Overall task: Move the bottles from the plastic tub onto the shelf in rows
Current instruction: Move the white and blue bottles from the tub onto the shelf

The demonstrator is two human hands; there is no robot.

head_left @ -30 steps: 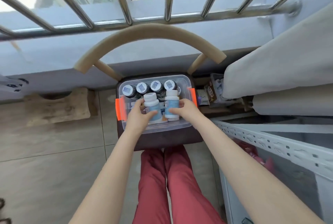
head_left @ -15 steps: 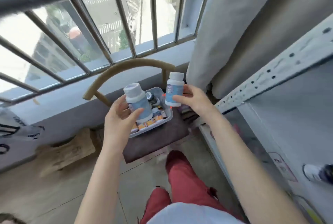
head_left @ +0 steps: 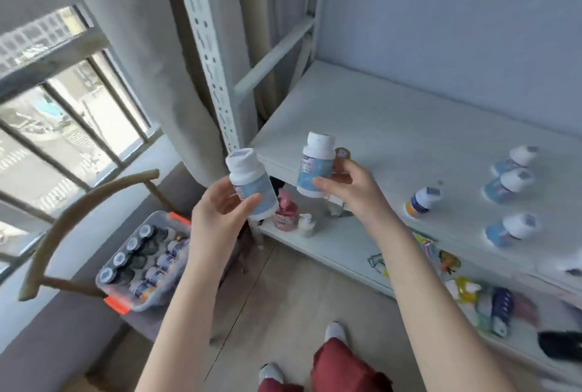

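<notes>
My left hand (head_left: pixel 220 218) grips a white bottle with a pale blue label (head_left: pixel 252 183), tilted, just off the shelf's left corner. In my right hand (head_left: pixel 349 190) is a second white bottle with a blue label (head_left: pixel 316 164), held upright over the front left edge of the white shelf (head_left: pixel 393 139). Several white-capped bottles (head_left: pixel 510 183) stand on the shelf at the right, one with an orange label (head_left: pixel 423 201). The clear plastic tub (head_left: pixel 145 265) with orange clips sits low at the left on a chair and holds several dark-capped bottles.
A perforated white shelf post (head_left: pixel 208 54) and a grey curtain (head_left: pixel 135 61) rise between the tub and the shelf. The lower shelf holds a pink bottle (head_left: pixel 285 212), a small pump bottle (head_left: pixel 305 224) and packets (head_left: pixel 491 303). The chair's curved wooden back (head_left: pixel 63 228) arcs beside the barred window.
Both hands lifted a bottle each out of the tub and carried them rightward to the shelf. The view swung from the tub and window round to the shelf.
</notes>
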